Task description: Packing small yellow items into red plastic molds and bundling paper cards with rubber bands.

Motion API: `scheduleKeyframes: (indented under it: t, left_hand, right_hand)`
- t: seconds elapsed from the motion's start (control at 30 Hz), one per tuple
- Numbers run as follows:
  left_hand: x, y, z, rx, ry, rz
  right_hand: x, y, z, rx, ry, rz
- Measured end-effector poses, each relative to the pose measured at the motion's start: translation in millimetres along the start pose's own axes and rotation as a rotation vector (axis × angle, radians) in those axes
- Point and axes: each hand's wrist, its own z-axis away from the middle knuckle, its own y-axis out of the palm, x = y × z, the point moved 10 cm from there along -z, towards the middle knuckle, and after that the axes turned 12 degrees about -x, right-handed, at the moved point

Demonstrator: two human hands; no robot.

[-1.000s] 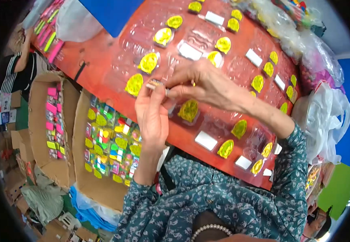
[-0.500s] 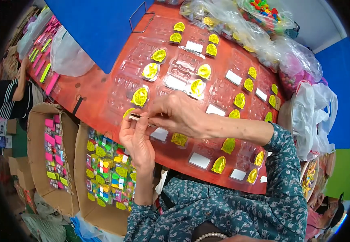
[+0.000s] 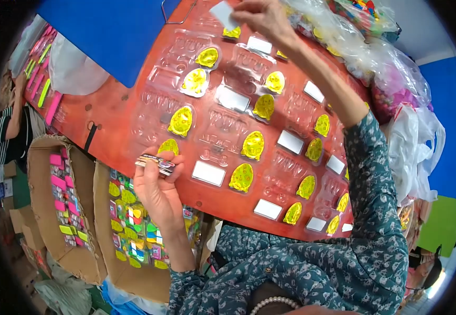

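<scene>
My left hand (image 3: 157, 194) pinches a small stack of printed cards (image 3: 156, 164) above the table's near left edge. My right hand (image 3: 262, 20) is stretched out to the far side, with one white card (image 3: 221, 14) between its fingers. Beneath that card is a yellow egg-shaped piece (image 3: 232, 32), partly covered. Clear plastic blister trays (image 3: 162, 79) lie in rows between my hands, many holding yellow egg-shaped pieces (image 3: 252, 145). White cards (image 3: 208, 173) lie in several trays; the trays nearest my left hand show none.
The red table (image 3: 115, 100) carries a blue board (image 3: 96, 37) at far left. Bulging clear bags (image 3: 401, 73) and white plastic bags (image 3: 414, 139) crowd the right. Cardboard boxes (image 3: 88, 163) with packed toys stand at lower left. Another person (image 3: 15, 128) works at the left edge.
My right hand has left the stack and reached to the far side with a white card. My left hand has moved slightly left and down, still holding the stack.
</scene>
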Motion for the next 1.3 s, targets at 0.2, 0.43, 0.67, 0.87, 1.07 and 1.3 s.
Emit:
scheduleKeyframes:
  t: [0.2, 0.43, 0.67, 0.87, 1.07, 1.3]
  left_hand:
    - [5.2, -20.4, -9.3, -0.069, -0.027, 0.021]
    - [-0.1, -25.7, -3.0, -0.085, -0.034, 0.016]
    - [-12.6, -37.4, -7.0, -0.153, -0.001, 0.009]
    - [-7.4, -41.6, -12.1, -0.163, -0.017, -0.021]
    - [-4.7, -40.9, -11.1, -0.171, -0.025, -0.016]
    - [2.6, -39.6, -14.5, -0.152, -0.049, -0.01]
  right_hand:
    - [-16.9, 51.0, -23.0, 0.088, -0.15, 0.144]
    - [2.8, 73.1, -15.4, -0.308, -0.556, 0.534]
    - [-69.5, 20.9, -72.3, -0.285, -0.16, 0.376]
    - [-66.6, 49.0, -72.9, -0.092, -0.3, 0.343]
    - [-72.8, 87.6, -71.3, 0.074, -0.395, 0.339]
    - [-57.9, 98.6, -54.2, 0.043, -0.418, 0.464]
